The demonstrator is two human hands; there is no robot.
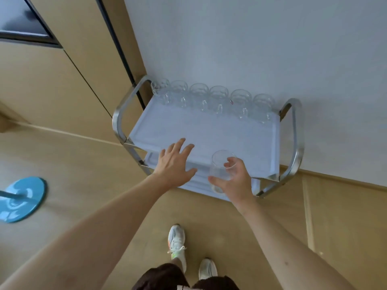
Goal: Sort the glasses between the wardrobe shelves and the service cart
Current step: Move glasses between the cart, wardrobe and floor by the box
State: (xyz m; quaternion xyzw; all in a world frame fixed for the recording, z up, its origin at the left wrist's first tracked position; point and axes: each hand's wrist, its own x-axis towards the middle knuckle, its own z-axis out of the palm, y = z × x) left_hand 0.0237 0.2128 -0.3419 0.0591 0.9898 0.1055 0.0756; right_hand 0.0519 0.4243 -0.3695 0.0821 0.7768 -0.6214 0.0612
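A service cart (209, 132) with a white top tray and bent metal handles stands against the wall. Several clear handled glasses (217, 99) line the tray's far edge in a row. My right hand (234, 181) grips a clear handle-less tumbler (219, 164) from the side, held just over the cart's near edge. My left hand (176, 162) hovers with fingers spread above the tray's near left corner, holding nothing. A lower white shelf (194, 181) shows beneath the top tray.
The beige wardrobe (69, 76) with a dark door edge stands left of the cart. A round blue stand base (21, 199) sits on the wooden floor at left. My white shoes (177, 241) are on the floor below the cart.
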